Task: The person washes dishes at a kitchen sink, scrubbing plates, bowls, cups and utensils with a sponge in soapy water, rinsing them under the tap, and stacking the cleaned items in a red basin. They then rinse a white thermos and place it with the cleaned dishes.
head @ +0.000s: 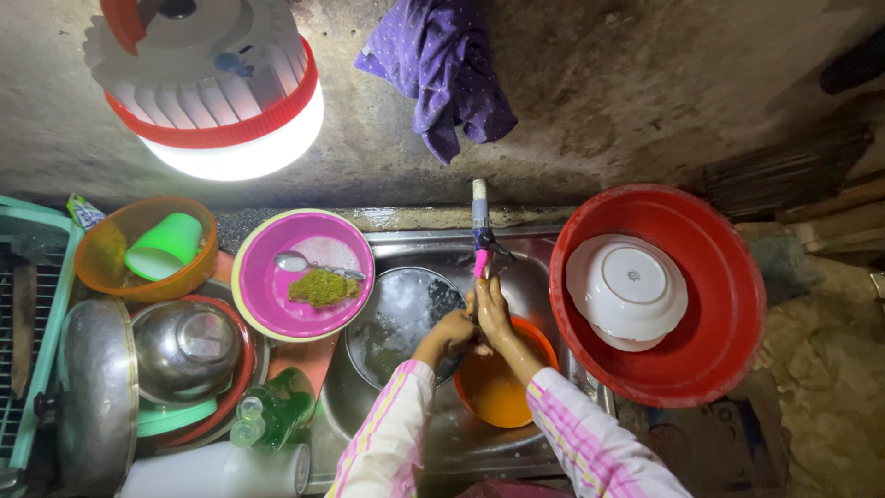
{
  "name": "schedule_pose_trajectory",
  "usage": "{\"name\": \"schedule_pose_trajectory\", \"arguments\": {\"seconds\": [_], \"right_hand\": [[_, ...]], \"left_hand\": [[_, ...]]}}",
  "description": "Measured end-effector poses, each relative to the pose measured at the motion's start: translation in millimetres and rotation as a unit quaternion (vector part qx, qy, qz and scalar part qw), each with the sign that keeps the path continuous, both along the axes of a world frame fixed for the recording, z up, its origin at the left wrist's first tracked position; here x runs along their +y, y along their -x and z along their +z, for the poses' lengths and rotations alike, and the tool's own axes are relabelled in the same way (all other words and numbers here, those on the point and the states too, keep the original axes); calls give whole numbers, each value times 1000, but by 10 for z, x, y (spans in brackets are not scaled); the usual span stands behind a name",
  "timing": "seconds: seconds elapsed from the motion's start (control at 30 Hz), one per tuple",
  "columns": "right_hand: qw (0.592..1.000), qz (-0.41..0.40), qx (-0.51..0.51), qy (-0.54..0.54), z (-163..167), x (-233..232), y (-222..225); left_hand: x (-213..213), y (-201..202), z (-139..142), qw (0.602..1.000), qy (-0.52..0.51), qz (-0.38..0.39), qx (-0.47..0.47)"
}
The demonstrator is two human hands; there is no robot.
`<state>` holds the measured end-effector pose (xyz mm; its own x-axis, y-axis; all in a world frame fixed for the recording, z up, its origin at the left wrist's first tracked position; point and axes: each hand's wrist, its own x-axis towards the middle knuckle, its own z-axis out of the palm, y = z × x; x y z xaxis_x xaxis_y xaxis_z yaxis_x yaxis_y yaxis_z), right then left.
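- Far to the left of both hands, a translucent orange plastic bowl [111, 263] holds a light green plastic cup [164, 245] lying on its side; below it, shiny steel pots [184, 346] are stacked in a red-rimmed basin.
- Nearer on the left, a round pink plastic basin with a yellow rim [267, 304] carries a metal spoon [304, 265] and a green scouring pad [321, 287].
- Just left of the hands, a dark round metal pan [396, 318] lies flat in the steel sink [461, 433].
- The left hand [454, 334] is curled, fingers bent in against the right; whether it grips anything I cannot tell.
- The right hand [494, 312] is stretched out flat, fingers pointing up toward the tap, palm pressed to the left hand, grasping nothing that shows.
- The upright white tap with a pink spout [479, 231] stands directly beyond the fingertips, its long axis in line with the right hand; the right hand is the nearer.
- An orange plastic bowl [498, 392] sits in the sink under the wrists.
- Well to the right, a large red plastic basin [728, 304] holds an upturned white ceramic plate [627, 288].
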<state>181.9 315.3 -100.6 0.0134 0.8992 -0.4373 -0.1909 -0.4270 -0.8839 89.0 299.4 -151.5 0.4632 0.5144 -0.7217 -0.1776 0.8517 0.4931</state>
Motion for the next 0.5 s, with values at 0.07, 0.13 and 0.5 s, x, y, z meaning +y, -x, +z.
{"name": "schedule_pose_trajectory", "arguments": {"seconds": [0.07, 0.13, 0.5], "right_hand": [[1000, 12, -7, 5, -4, -32, -59], [997, 59, -24, -35, -33, -18, -135], [906, 416, -63, -36, -53, -114, -131]], "left_hand": [[-34, -60, -30, 999, -11, 24, -34], [-42, -82, -23, 997, -2, 21, -72], [-476, 930, 493, 973, -82, 185, -108]]}}
